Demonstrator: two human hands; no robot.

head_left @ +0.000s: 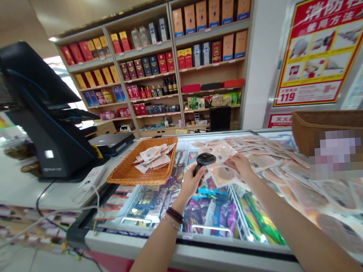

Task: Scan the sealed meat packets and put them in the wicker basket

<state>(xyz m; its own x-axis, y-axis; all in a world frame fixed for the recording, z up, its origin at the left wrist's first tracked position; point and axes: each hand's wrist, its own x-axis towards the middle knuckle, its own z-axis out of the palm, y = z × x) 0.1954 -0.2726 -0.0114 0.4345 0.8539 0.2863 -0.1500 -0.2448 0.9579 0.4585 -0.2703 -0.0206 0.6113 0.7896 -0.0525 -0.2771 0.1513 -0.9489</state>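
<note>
Head view: scanner points right, long axis tilted.

I am gripping 1 black handheld scanner by its handle in my left hand, its rounded head sitting uppermost. My right hand is pinching 1 flat, pale, shiny packet by its edge, just beside the scanner's head.

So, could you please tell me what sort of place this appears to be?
Probably a small shop, seen near its checkout: shelves lined with boxes, what looks like a glass-topped chest freezer, and a handheld scanner in the left hand.
</note>
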